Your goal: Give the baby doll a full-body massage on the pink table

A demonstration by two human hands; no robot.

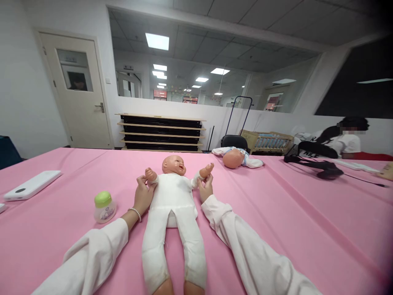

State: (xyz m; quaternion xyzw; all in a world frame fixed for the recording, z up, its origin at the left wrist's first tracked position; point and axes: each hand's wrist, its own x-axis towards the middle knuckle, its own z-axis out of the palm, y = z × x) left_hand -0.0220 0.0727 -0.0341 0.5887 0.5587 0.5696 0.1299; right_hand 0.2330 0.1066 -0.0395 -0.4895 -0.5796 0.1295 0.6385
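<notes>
A baby doll (173,192) with a white cloth body lies on its back on the pink tablecloth (260,229), its head away from me and its face turned right. My left hand (143,196) is closed around the doll's arm on the left, just below its plastic hand. On the other side, my right hand (206,188) grips the doll's other arm at the wrist. Both doll arms are bent up and out beside the head. To the left of my left wrist stands a small clear jar (105,208) with a green lid.
A white slab-like device (33,185) lies at far left. Beyond the doll, a second doll (235,157) in white and blue clothes lies near the far edge. Black straps with a cable (322,164) rest at right. A person (350,139) sits behind the right end.
</notes>
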